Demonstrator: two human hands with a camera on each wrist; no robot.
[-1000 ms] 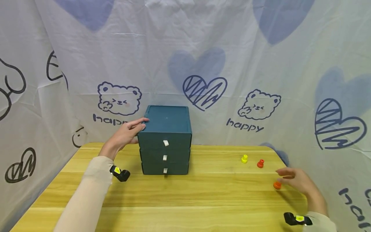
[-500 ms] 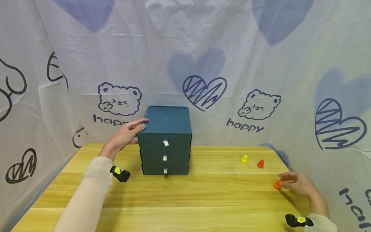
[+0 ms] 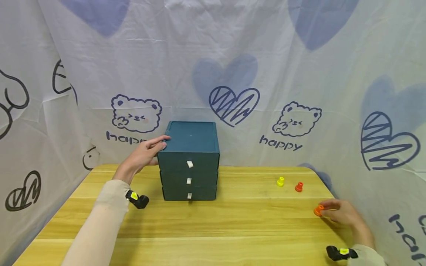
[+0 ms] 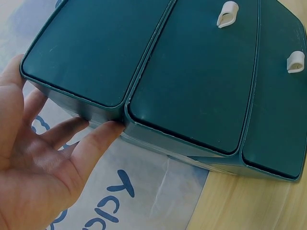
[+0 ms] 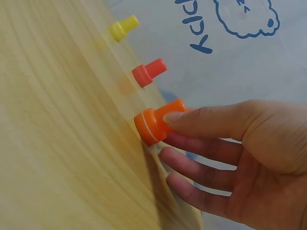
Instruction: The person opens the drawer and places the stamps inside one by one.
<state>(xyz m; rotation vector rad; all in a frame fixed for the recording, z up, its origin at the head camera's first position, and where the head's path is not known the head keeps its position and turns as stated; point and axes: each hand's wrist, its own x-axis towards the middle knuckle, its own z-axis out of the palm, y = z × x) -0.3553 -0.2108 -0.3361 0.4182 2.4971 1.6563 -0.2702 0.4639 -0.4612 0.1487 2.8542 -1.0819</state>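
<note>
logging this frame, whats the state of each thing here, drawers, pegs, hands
top drawer: closed
middle drawer: closed
bottom drawer: closed
orange peg: upright on the table, pinched by the right hand
red peg: upright, untouched
yellow peg: upright, untouched
left hand: fingers straight, resting against the drawer unit's side
right hand: pinches the orange peg
</note>
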